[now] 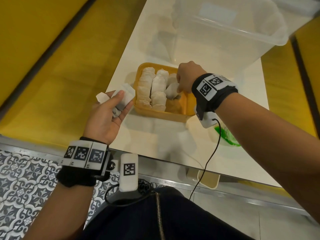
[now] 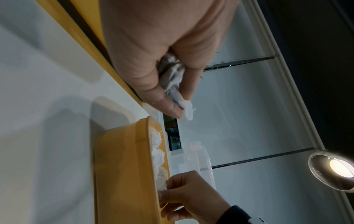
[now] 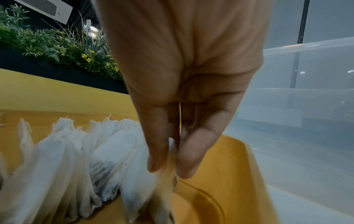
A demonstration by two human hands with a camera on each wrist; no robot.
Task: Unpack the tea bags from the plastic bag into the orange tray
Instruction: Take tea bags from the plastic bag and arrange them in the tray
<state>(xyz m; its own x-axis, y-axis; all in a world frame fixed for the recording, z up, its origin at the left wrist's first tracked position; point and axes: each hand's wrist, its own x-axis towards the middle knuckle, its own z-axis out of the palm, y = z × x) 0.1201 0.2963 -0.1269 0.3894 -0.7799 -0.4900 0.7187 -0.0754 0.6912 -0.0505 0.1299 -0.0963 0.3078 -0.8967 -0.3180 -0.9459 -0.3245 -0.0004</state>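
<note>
Three rows of tea bags (image 1: 156, 89) (third row partial) inside orange tray (image 1: 161, 113); right hand (image 1: 186, 78) pinching one there, left hand (image 1: 107, 115) beside tray, fingers curled around several.

No words, names or numbers can be read anywhere. The only signs are black-and-white square code marks. Some are on the white band (image 1: 84, 154) at the wrist of the left hand (image 1: 105, 115), and one is on the white block (image 1: 129, 172) just beside that band. More are on the white band (image 1: 212, 84) at the wrist of the right hand (image 1: 186, 78). Tiny marks under the left band's squares are too small to read.
</note>
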